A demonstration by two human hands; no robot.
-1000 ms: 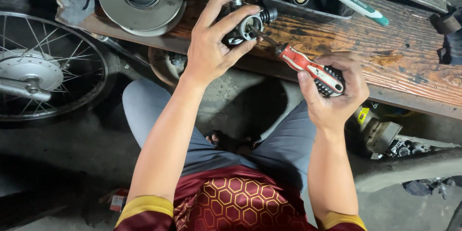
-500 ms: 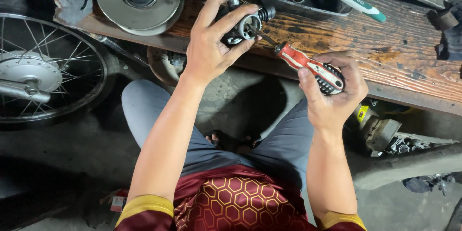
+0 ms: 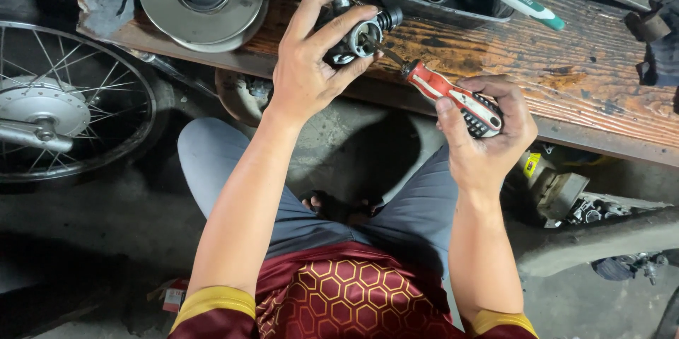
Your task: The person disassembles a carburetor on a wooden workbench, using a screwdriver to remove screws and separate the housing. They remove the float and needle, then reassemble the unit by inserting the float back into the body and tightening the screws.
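Nearest, the right hand is wrapped around the red-and-black handle of a screwdriver, whose shaft slants up-left with its tip at the opening of a small metal carburetor. The left hand grips that carburetor, fingers curled over its top, just above the near edge of the wooden worktop. Farther back on the worktop stand a round metal pulley disc, a dark tray with a teal-handled toothbrush across it. A spoked wheel lies on the floor at left.
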